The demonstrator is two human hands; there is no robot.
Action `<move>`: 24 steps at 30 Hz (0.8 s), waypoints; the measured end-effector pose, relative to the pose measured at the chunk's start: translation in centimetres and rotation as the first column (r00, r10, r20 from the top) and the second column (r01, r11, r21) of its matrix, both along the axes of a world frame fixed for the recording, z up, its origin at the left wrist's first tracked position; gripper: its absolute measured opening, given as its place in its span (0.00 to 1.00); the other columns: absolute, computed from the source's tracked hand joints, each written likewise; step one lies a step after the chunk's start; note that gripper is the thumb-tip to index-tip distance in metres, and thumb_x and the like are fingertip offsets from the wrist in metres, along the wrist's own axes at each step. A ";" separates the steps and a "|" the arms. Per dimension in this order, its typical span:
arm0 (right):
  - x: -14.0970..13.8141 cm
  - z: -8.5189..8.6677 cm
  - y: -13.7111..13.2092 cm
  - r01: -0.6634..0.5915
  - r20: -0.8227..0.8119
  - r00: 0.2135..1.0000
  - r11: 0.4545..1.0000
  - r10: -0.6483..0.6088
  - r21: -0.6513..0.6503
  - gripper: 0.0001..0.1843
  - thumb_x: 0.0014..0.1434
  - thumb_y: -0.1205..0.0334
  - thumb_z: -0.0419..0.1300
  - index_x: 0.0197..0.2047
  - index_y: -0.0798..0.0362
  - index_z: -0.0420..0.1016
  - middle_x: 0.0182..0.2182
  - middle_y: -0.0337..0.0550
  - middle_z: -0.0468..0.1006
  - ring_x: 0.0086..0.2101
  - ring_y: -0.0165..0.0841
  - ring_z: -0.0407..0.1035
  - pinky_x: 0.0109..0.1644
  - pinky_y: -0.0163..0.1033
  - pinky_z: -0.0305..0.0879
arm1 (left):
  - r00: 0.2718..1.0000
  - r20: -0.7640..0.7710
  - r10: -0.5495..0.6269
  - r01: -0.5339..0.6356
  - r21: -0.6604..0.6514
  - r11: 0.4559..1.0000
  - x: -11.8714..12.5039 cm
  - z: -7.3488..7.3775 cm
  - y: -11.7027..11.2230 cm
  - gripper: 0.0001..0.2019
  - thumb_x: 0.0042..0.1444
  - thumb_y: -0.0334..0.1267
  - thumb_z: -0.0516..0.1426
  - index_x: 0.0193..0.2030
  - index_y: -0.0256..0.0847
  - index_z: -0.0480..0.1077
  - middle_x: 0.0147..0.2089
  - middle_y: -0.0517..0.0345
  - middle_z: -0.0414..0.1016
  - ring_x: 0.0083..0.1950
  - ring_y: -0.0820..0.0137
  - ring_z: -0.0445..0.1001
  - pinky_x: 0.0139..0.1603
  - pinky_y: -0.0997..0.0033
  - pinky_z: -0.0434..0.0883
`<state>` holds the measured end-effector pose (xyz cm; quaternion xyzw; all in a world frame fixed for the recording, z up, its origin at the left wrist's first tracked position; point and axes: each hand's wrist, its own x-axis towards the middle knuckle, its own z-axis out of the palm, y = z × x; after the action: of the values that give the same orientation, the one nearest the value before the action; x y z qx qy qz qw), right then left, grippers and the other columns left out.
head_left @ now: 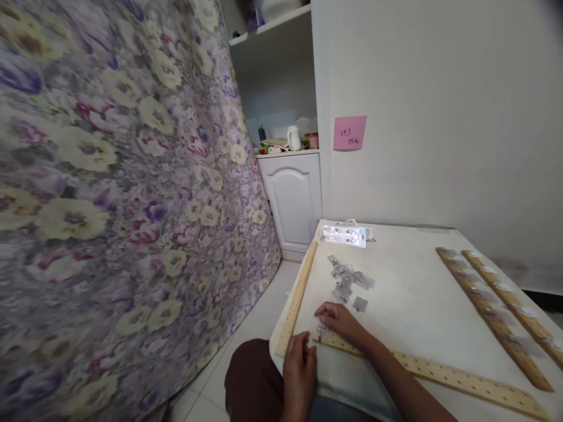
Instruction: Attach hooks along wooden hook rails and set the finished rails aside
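Observation:
At the table's near edge my left hand is closed, its fingers curled beside the end of a pale wooden strip with holes. Whatever it may hold is hidden. My right hand reaches over the same strip, its fingers bent and close together. Just under those fingertips, on the strip's end, is a small clear piece with a metal part. Whether the fingers pinch it does not show. Beyond the right hand lies a loose pile of small clear plates with metal bits, one plate apart from it.
Another holed strip runs along the table's left edge. To the right lie two darker wooden strips carrying clear pieces. A clear package is at the back. A floral curtain hangs left; a pink note is on the wall.

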<state>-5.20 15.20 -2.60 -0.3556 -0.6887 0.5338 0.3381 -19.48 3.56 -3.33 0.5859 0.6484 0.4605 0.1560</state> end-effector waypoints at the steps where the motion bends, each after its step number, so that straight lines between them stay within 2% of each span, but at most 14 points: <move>1: -0.2 -0.1 0.1 0.007 0.019 1.000 1.000 -0.007 0.010 0.10 0.51 0.65 0.55 0.36 0.55 0.75 0.23 0.37 0.73 0.25 0.29 0.64 0.30 0.32 0.58 | 1.000 -0.004 0.003 -0.003 -0.003 1.000 0.0 0.0 0.1 0.12 0.56 0.37 0.52 0.46 0.39 0.70 0.38 0.53 0.72 0.36 0.67 0.72 0.40 0.66 0.71; 9: -0.1 0.5 -0.6 0.054 0.122 0.991 0.996 -0.062 0.070 0.12 0.52 0.62 0.55 0.37 0.55 0.77 0.22 0.37 0.74 0.24 0.30 0.66 0.30 0.33 0.59 | 0.999 -0.037 -0.025 0.025 0.010 1.000 0.7 0.1 0.4 0.12 0.60 0.42 0.52 0.44 0.41 0.73 0.37 0.51 0.75 0.39 0.65 0.74 0.41 0.67 0.72; 24: -0.3 -0.4 -0.7 0.084 0.173 0.980 0.992 -0.100 0.096 0.13 0.52 0.61 0.55 0.37 0.55 0.76 0.25 0.40 0.77 0.27 0.33 0.69 0.32 0.35 0.61 | 0.997 -0.080 -0.003 0.006 0.033 0.999 0.7 -0.2 0.7 0.11 0.60 0.41 0.52 0.41 0.42 0.74 0.36 0.53 0.76 0.39 0.66 0.75 0.41 0.68 0.72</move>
<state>-5.47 14.53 -3.02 -0.4180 -0.7217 0.4529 0.3151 -18.75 4.28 -3.49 0.6077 0.6450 0.4471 0.1211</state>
